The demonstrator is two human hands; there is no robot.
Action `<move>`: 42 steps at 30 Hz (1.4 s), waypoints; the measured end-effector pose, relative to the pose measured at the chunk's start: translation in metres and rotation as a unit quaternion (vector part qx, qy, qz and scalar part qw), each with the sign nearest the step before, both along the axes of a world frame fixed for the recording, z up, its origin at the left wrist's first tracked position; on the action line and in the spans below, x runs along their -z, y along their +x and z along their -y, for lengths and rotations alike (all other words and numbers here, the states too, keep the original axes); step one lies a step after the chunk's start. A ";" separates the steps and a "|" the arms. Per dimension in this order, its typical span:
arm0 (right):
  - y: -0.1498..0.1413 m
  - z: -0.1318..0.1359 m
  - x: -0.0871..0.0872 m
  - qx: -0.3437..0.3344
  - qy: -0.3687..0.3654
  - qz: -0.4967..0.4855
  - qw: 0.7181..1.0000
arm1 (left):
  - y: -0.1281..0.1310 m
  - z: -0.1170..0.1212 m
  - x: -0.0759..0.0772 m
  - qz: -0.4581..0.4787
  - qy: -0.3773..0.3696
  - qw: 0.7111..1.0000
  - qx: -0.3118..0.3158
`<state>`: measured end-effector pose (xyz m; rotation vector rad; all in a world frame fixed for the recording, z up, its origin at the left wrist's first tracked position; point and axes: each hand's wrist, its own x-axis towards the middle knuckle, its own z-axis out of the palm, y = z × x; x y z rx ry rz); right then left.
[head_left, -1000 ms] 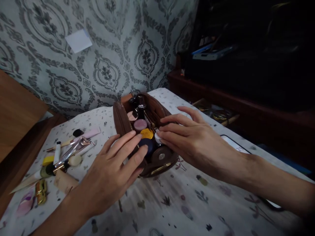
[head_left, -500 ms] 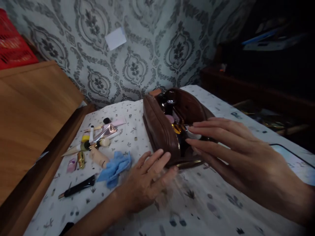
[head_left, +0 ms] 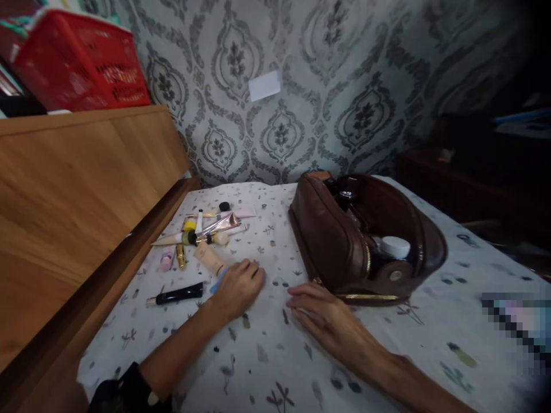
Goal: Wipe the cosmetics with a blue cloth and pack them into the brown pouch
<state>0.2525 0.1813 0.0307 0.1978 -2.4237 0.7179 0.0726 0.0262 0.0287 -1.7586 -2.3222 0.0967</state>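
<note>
Left grip (head_left: 241, 288) over part-hidden blue cloth (head_left: 218, 281), cannot tell if clenched; right grip (head_left: 321, 315) loose beside bag (head_left: 329, 229)

The bag (head_left: 331, 241) stands on a cloth (head_left: 275, 338), with the wall (head_left: 279, 132) behind it. A container (head_left: 395, 246) sits in the bag, toward its near end. Left of the bag, well apart, cosmetics (head_left: 219, 225) lie in a cluster; a tube (head_left: 178, 294) lies also to its left, about level with its near end. Farther left of the bag, a basket (head_left: 86, 63) rests on furniture (head_left: 86, 172).
</note>
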 end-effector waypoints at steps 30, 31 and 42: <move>-0.083 0.032 0.047 0.070 -0.287 0.103 0.950 | -0.100 0.010 -0.016 0.172 0.241 0.949 -0.104; -0.083 0.032 0.047 0.071 -0.302 0.103 0.945 | -0.094 0.007 -0.017 0.188 0.263 0.943 -0.083; -0.087 0.026 0.045 0.042 -0.391 0.057 0.917 | -0.010 -0.021 -0.010 0.235 0.181 0.955 -0.007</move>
